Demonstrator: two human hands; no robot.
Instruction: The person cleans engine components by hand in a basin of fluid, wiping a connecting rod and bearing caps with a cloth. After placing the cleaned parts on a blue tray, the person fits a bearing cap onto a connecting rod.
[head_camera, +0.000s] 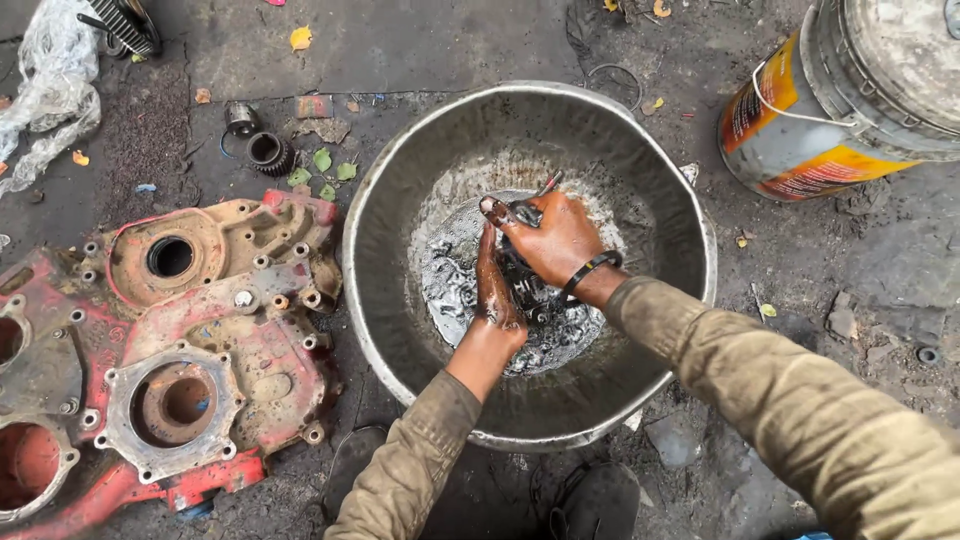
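Head view, looking straight down: one large metal basin (690, 300) on dirty ground, with a shallow pool of dark, oily liquid (455, 285) at its bottom; both hands are in it, working on one small dark metal part (522, 285), which sits in the pool near the basin's middle, largely hidden between the hands. Left hand (495, 290) lies flat and slick alongside the part, fingers stretched toward the far side, pressed against it rather than curled; whether it truly grips I cannot tell. Right hand (555, 240), with a dark band at the wrist, is closed over the top of the part, fingers wrapped around it; a thin metal tip (549, 183) pokes out past the knuckles, kind unclear. Judged progress: washing looks under way, not finished; the part is wet and blackened, the liquid already fouled, and nothing washed is set aside that I can see. Count: two hands, one basin, one part in hand; one red engine cover (190, 330) lying left of the basin, crusted and seemingly unwashed; one small gear (270, 153) and one small cylindrical piece (241, 118) beyond it; one paint-type drum (820, 110) with wire handle, upper right; one crumpled plastic sheet (50, 80), upper left.
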